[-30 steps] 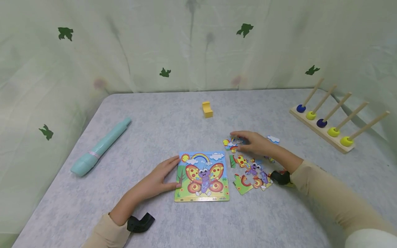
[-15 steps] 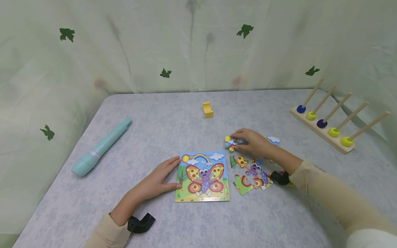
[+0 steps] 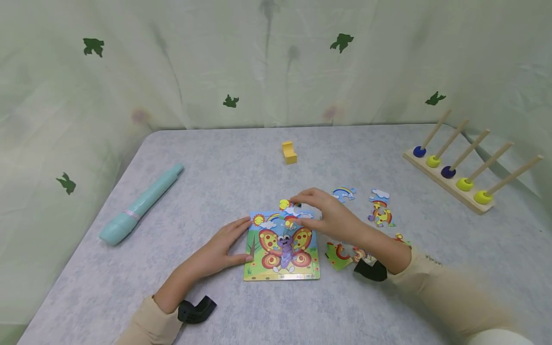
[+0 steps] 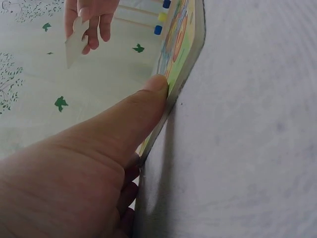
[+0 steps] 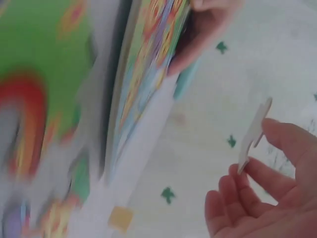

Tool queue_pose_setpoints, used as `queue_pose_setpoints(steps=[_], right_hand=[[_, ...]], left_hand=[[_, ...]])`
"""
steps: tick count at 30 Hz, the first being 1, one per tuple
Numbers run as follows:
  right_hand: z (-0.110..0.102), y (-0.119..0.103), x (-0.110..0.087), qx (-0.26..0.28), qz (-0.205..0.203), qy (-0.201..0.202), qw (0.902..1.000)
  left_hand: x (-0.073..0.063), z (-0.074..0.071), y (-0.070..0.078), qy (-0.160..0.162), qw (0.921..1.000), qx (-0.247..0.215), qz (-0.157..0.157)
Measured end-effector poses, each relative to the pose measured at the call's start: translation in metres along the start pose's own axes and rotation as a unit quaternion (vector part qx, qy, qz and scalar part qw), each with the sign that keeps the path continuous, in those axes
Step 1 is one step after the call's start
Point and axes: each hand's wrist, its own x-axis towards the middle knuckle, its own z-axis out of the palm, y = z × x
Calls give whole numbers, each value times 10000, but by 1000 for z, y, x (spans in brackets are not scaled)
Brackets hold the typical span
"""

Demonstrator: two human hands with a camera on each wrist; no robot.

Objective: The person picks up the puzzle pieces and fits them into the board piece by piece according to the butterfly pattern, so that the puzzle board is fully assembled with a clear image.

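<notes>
The butterfly puzzle board [image 3: 281, 268] lies flat at the table's middle. My left hand [image 3: 222, 251] rests along its left edge; in the left wrist view the thumb [image 4: 143, 106] touches the board's rim. Above the board's top edge, my right hand [image 3: 334, 215] pinches a puzzle piece [image 3: 284, 205] with a yellow sun on it. The right wrist view shows that piece [image 5: 255, 134] edge-on between thumb and fingers, in the air. Several loose pieces lie to the right, among them a rainbow piece [image 3: 343, 193] and a green corner piece [image 3: 337, 258]; the right forearm hides others.
A yellow block [image 3: 289, 152] sits toward the back. On the left lies a light-teal flashlight-shaped object [image 3: 140, 206]. A wooden peg stand [image 3: 448, 184] with blue and yellow beads stands at the far right. A pale curtain [image 3: 276, 62] hangs behind the table.
My right hand has lifted the sun piece from the loose pieces and carried it left over the board's top edge, uncovering the rainbow piece. The left hand has stayed in place.
</notes>
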Motion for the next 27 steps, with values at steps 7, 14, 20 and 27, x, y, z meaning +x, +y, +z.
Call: queue_pose_setpoints(steps=[7, 14, 20, 27], right_hand=[[40, -9, 2, 194, 262, -349, 9989], [64, 0, 12, -52, 466, -729, 9962], [73, 7, 23, -791, 411, -695, 9936], [78, 12, 31, -1139, 382, -557, 9912]], left_hand=[[1, 0, -1, 33, 9999, 32, 122], [0, 0, -1, 36, 9998, 31, 171], [-1, 0, 0, 24, 9999, -14, 142], [-1, -1, 3, 30, 9999, -69, 102]])
